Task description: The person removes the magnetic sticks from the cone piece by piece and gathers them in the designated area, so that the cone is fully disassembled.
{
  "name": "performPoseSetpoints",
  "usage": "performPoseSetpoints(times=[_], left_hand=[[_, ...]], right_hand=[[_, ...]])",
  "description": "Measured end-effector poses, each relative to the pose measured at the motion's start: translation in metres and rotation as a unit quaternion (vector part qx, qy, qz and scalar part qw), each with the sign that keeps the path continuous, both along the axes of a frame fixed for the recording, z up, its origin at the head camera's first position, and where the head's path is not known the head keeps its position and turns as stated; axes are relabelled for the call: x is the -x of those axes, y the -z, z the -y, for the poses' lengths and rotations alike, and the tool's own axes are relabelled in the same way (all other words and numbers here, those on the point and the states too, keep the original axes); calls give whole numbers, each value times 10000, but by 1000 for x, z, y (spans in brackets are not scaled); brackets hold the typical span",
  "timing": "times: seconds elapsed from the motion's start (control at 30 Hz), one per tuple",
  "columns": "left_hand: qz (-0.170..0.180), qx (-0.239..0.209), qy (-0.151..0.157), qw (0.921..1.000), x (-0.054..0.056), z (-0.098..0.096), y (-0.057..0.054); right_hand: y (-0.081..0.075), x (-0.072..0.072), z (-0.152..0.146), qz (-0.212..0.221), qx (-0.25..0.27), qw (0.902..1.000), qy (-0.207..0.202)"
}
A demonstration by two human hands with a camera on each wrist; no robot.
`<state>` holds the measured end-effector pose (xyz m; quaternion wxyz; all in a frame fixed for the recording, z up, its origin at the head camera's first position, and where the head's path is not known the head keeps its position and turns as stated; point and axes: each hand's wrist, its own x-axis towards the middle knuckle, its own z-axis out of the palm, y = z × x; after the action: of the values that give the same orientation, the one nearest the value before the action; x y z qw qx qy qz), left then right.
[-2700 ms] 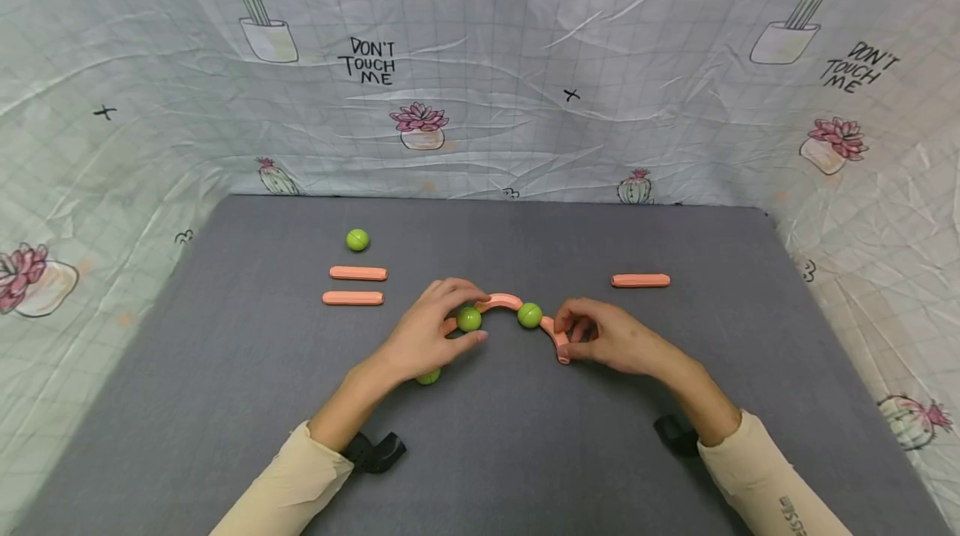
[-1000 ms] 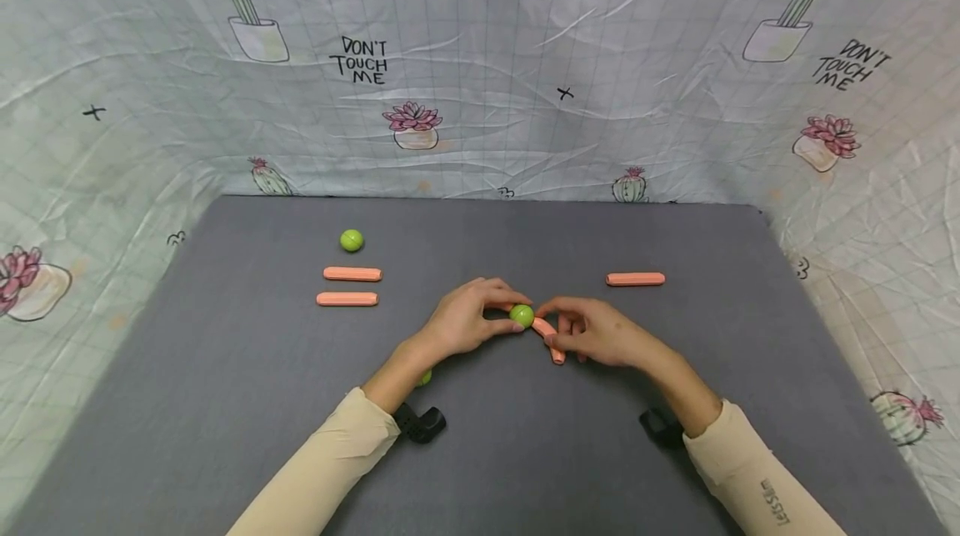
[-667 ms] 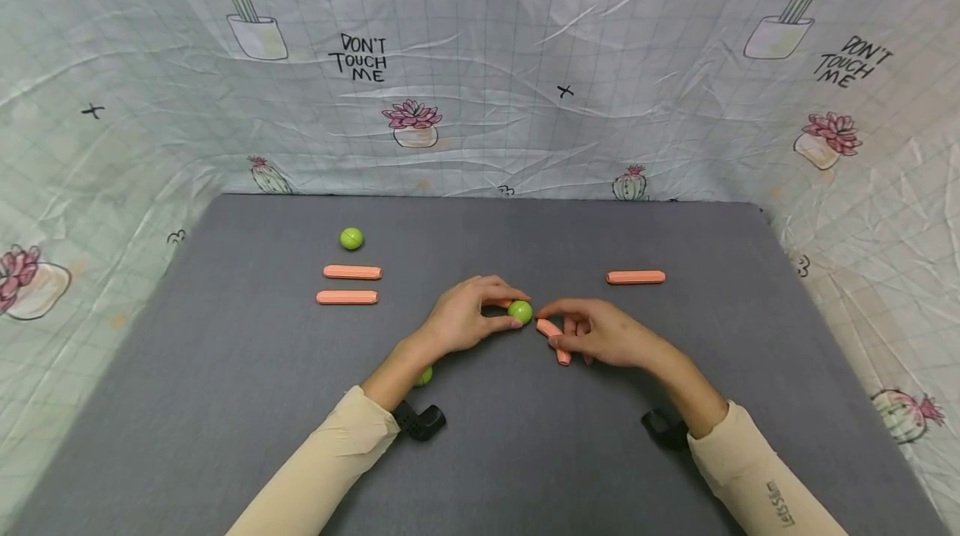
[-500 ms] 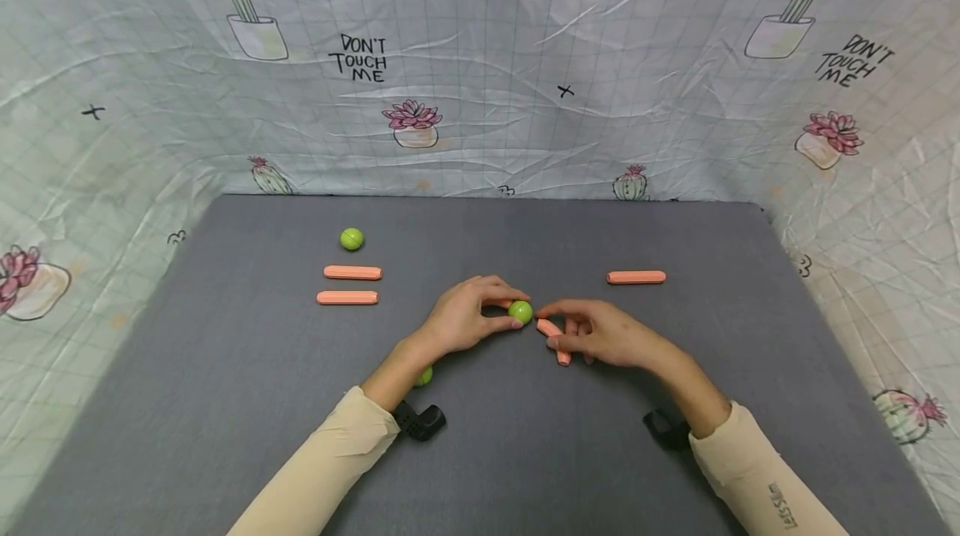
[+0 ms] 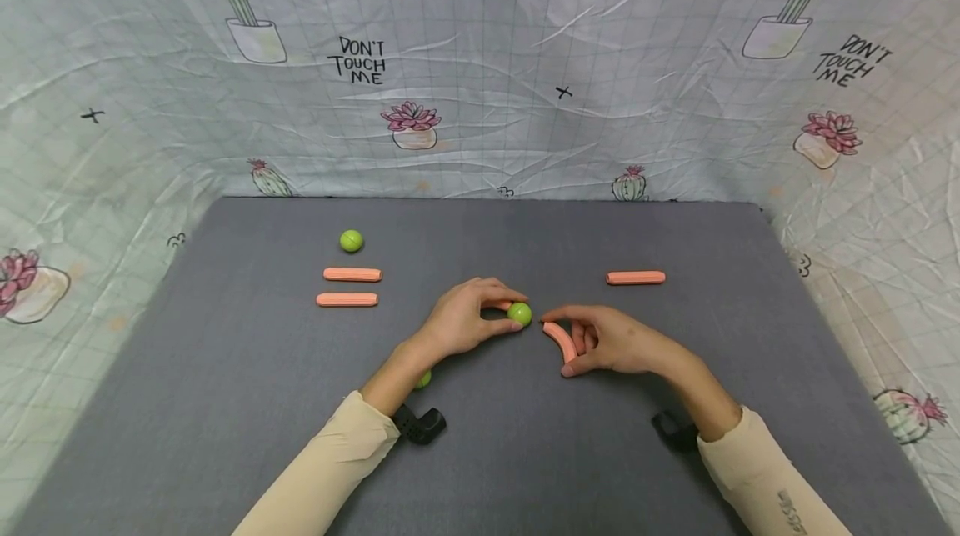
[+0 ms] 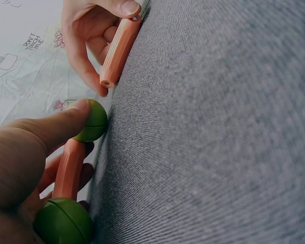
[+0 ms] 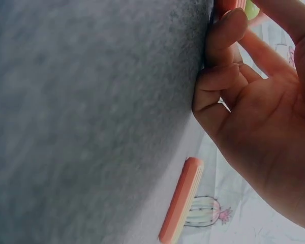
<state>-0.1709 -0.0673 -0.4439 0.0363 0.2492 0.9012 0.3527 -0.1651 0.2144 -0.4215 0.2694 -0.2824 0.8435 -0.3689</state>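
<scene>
My left hand (image 5: 465,321) pinches a green ball (image 5: 520,314) between thumb and fingers. A salmon-coloured rod (image 6: 69,168) joins this ball to another green ball (image 6: 63,221), as the left wrist view shows; in the head view the hand mostly hides that part. Under the left wrist, part of a green ball (image 5: 423,379) peeks out. My right hand (image 5: 622,340) grips a curved salmon rod (image 5: 561,341), thumb at its near end and index finger by its far end. A small gap separates that rod from the pinched ball. A small round inset shows in the rod's end.
On the grey table (image 5: 480,469), two straight salmon rods (image 5: 352,274) lie at the left with a loose green ball (image 5: 351,241) behind them. Another straight rod (image 5: 636,278) lies beyond my right hand. A printed cloth (image 5: 480,144) stands along the back and sides.
My left hand has shifted right, from one ball of the chain to the ball at its right end. The curved rod has come away from that ball, and my right thumb has moved to its near end.
</scene>
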Motion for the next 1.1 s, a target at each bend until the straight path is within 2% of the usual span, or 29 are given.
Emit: performPoseSetpoints(times=[0.33,0.6,0.93,1.1], left_hand=[[37,29,-108,9999,-1,3,3],[27,-40,-111,9999,0,4,4],[81,-89,-119,9999,0,4,1],[132,-95,-111,9998,-3,5,3]], right_hand=[[-1,-4,-19,-111,-152,9991,381],[-3,-5,-45,-134,-40,9979,626],[-5,-5,-75,-285,-130,9955,895],[-3,-9,-86,-137,-153,9940,1077]])
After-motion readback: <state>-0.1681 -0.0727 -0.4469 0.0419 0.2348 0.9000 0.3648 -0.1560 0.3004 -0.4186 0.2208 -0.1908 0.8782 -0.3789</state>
